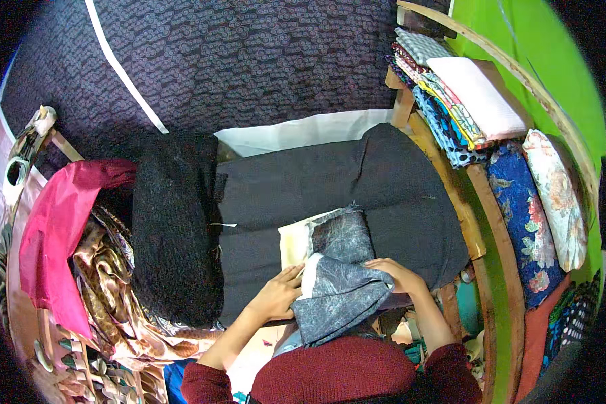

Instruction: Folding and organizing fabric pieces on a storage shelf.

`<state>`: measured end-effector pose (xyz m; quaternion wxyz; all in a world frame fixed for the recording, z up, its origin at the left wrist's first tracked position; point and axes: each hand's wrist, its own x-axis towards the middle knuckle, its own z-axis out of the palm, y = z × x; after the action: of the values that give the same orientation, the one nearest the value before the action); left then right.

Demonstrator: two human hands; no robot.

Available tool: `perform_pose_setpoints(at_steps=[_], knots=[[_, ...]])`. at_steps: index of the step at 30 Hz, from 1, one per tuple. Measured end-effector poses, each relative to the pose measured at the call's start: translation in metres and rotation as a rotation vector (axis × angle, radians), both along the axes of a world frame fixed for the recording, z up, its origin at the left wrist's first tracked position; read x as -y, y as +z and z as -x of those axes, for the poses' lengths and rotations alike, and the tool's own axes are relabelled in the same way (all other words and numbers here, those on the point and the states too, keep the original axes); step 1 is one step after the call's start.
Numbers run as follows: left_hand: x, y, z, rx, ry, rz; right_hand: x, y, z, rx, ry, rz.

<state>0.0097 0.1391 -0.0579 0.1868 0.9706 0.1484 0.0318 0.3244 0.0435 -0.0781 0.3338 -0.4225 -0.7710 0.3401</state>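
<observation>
A grey mottled piece of cloth [337,296] with a pale cream lining [293,244] lies folded at the near edge of a dark cloth-covered table [397,195]. My left hand [276,296] rests flat on the cloth's left side, fingers touching the cream edge. On the cloth's right side, my right hand [400,273] presses with fingers curled over the fold. The cloth's lower part hangs toward my maroon sweater [343,370].
A thick black textured fabric [175,229] lies left of the table. Pink [57,229] and gold satin fabrics [114,289] pile at far left. A wooden shelf [481,202] at right holds stacked patterned fabrics [444,101]. A dark patterned sheet [249,60] lies beyond.
</observation>
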Motion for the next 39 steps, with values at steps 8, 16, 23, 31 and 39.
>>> perform_pose_setpoints(at_steps=[8,16,23,31,39], knots=[[-0.007,-0.037,-0.001,0.323,0.760,0.683,-0.041,0.025,0.034,-0.149,-0.623,0.491],[-0.017,-0.034,-0.025,0.785,0.973,0.794,-0.053,0.003,0.034,-0.074,-0.834,0.307],[-0.015,-0.020,-0.041,0.747,1.071,0.307,-0.086,0.022,0.057,0.262,-1.053,0.080],[-0.029,0.002,-0.039,0.176,1.151,0.173,-0.099,0.015,0.047,0.450,-1.100,0.052],[-0.031,0.021,-0.050,0.503,0.754,-0.294,-0.095,0.019,0.053,0.466,-1.125,0.003]])
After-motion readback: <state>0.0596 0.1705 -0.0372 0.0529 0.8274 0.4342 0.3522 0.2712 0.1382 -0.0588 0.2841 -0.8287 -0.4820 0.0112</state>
